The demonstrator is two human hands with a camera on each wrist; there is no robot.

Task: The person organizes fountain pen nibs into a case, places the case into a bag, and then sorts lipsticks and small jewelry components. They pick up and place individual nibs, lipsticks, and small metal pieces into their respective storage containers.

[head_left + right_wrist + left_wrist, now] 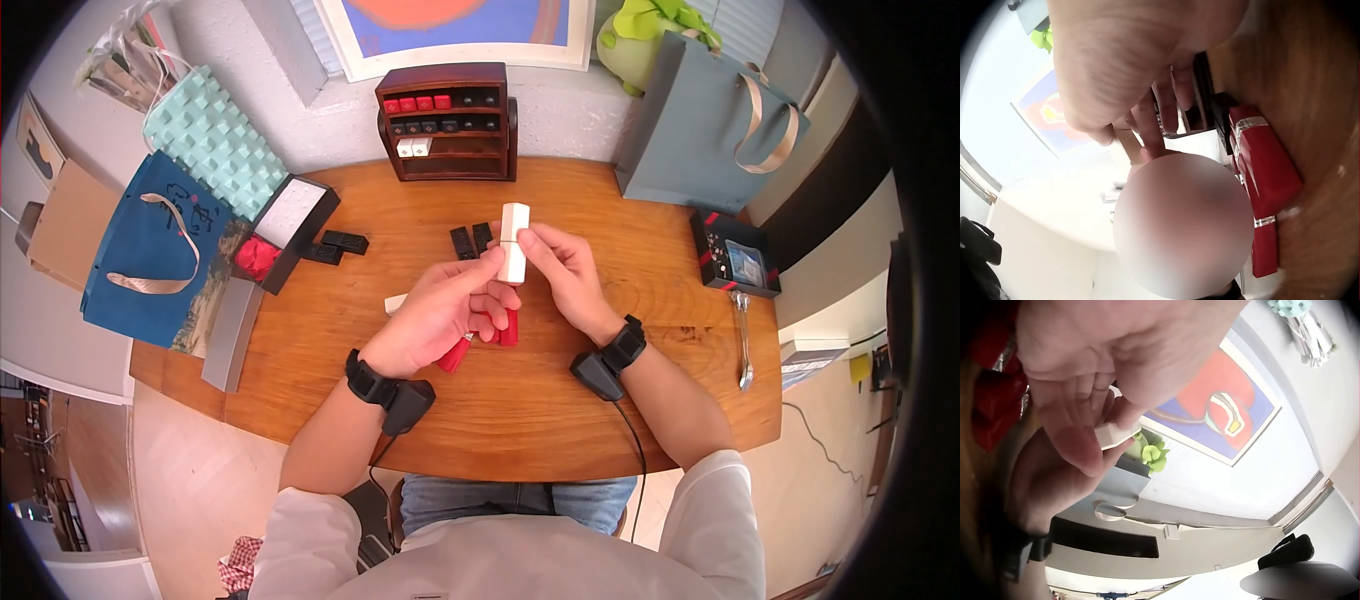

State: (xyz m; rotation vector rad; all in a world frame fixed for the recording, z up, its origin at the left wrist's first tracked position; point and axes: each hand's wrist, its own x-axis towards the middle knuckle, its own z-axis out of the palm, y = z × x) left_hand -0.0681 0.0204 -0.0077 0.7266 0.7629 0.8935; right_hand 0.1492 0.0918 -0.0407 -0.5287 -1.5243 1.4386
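Note:
Both hands hold a white lipstick tube (514,218) upright above the middle of the table. My left hand (430,318) pinches its lower end, with the other fingers loosely bent. Around its middle, near a dark seam, my right hand (568,275) grips it with thumb and fingers. Red lipstick tubes (510,328) lie under the hands; the right wrist view shows a red tube (1266,165) with a silver band. Beyond the hands are two black tubes (461,243). Another white tube (395,303) is partly hidden by the left hand.
A dark wooden rack (455,170) at the back holds rows of red, black and white tubes. Left are a blue gift bag (150,240), an open box (310,215) and black tubes (345,241). Right are a grey bag (670,130), a black box (710,265) and metal spoons (743,340).

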